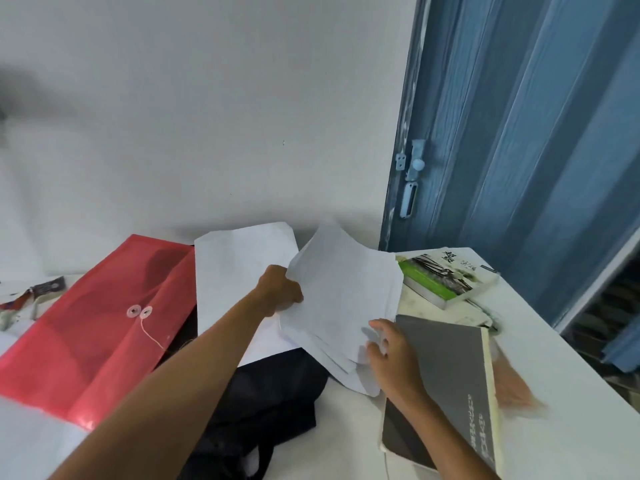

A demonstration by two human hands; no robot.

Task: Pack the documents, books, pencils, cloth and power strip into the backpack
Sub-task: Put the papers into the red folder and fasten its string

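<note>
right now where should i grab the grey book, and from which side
Judging by its pose, take the grey book by its pale page edge on the right, coming from the right: that side is bare, while the right hand and the paper stack crowd its left corner.

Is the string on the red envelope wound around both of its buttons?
No, the string hangs loose below the two round buttons on the red envelope, trailing down across the flap rather than being wound around them.

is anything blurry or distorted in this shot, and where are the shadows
Head view: the pinkish cloth beside the grey book is smeared by motion blur; the wide lens bends the blue door; a soft dark shadow sits on the wall at upper left; lighting is even, no glare.
</note>
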